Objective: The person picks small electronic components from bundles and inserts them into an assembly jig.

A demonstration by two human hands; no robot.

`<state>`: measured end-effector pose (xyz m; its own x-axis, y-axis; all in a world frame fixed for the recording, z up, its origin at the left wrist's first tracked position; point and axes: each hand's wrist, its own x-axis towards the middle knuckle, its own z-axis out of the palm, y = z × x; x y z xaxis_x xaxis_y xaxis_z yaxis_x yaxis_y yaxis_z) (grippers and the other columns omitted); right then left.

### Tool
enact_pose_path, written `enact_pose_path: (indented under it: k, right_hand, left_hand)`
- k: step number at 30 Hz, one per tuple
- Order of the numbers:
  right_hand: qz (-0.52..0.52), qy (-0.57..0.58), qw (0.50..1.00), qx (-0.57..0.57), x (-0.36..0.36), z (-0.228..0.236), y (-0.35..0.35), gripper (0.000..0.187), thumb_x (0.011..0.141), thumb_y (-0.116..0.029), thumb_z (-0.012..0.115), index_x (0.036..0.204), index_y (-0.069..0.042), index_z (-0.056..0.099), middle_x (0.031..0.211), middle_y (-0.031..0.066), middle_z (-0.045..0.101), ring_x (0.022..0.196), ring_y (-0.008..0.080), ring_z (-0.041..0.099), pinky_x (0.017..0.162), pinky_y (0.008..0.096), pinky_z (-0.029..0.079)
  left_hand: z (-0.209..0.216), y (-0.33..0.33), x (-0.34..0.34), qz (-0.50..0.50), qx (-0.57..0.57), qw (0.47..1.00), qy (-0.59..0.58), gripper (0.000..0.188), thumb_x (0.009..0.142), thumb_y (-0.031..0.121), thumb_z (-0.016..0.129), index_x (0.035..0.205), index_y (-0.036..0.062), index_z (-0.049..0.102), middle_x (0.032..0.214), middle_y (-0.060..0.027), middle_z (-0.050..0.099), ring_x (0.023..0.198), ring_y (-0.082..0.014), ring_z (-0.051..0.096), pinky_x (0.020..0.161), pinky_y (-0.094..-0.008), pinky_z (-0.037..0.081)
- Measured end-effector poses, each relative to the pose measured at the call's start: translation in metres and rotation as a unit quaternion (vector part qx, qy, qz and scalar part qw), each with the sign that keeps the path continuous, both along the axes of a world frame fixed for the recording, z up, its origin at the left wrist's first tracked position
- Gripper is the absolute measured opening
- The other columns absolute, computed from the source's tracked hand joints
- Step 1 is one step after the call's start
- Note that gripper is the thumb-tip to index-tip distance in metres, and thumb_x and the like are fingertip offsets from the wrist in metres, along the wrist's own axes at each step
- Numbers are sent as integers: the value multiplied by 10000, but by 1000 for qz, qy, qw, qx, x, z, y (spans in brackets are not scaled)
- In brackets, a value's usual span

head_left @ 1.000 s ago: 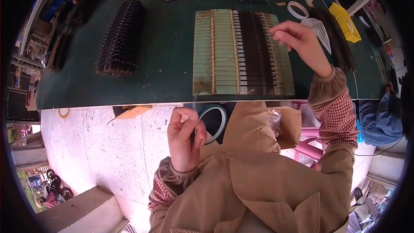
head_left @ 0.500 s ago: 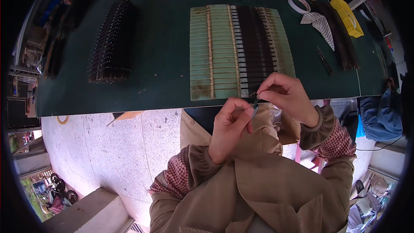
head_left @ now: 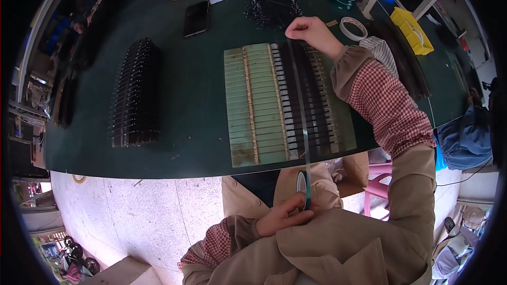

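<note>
A: Item 1, left hand [head_left: 282, 216]?
B: Near edge, over the lap, below the table rim. Fingers closed around a small green tape roll [head_left: 302, 183], held upright on its edge.

A: Item 2, right hand [head_left: 311, 30]?
B: Far side of the green table [head_left: 200, 100], past the far end of the panel. Fingers pinched narrow on the free end of the tape strip [head_left: 298, 100].

A: Item 3, the strip itself?
B: 1 thin translucent length, stretched taut from the roll up to the right hand, running near to far over the dark right part of the panel of strips [head_left: 280, 103].

A: Panel?
B: Flat on the table, centre; pale green on its left part, dark rows on its right.

A: Other stock?
B: 1 black stack of parts [head_left: 134, 95] at left, well apart; 1 dark phone [head_left: 196, 18] far; 1 white tape ring [head_left: 353, 28] just right of the right hand; 1 yellow bin [head_left: 412, 31] far right.
</note>
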<state>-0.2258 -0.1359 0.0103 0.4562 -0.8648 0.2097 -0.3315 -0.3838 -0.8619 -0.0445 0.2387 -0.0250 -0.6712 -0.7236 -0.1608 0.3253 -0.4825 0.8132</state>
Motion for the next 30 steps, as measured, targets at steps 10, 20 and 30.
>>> enact_pose_path:
  k: [10, 20, 30]
  right_hand:
    - [-7, 78, 997, -21, 18, -15, 0, 85, 837, -64, 685, 901, -8, 696, 891, 53, 656, 821, 136, 626, 780, 255, 501]
    - [25, 139, 986, -90, 20, -10, 0, 71, 825, -48, 696, 876, -5, 672, 842, 38, 583, 786, 146, 600, 738, 269, 496]
    - [86, 193, 941, -262, 9, -7, 20, 259, 782, 37, 639, 1027, -42, 668, 932, 68, 598, 911, 214, 578, 796, 315, 484]
  left_hand:
    - [-2, -10, 16, -41, -20, 999, -29, 281, 938, 42, 597, 1210, -4, 540, 1107, -91, 645, 1039, -147, 614, 909, -284, 490]
    - [-10, -12, 16, -54, -73, 994, -54, 265, 936, 43, 598, 1193, -9, 557, 1086, -108, 655, 1026, -162, 628, 890, -286, 502]
    - [-12, -12, 10, -52, -101, 991, -69, 261, 931, 68, 615, 1176, -6, 565, 1068, -102, 666, 989, -174, 640, 870, -300, 511]
